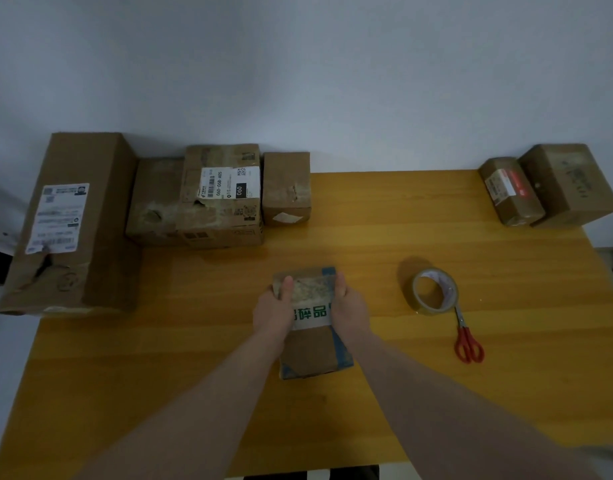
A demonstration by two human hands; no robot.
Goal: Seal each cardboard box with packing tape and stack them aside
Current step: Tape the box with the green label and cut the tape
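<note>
A small cardboard box with a white label in green print and blue tape at its corners lies in the middle of the wooden table. My left hand grips its left side, thumb lying on the top. My right hand grips its right side. A roll of clear packing tape stands to the right of the box, apart from both hands. Red-handled scissors lie just below the roll.
Several cardboard boxes line the back left: a tall one, a low one, a labelled one and a small one. Two boxes sit at the back right corner. A wall rises behind.
</note>
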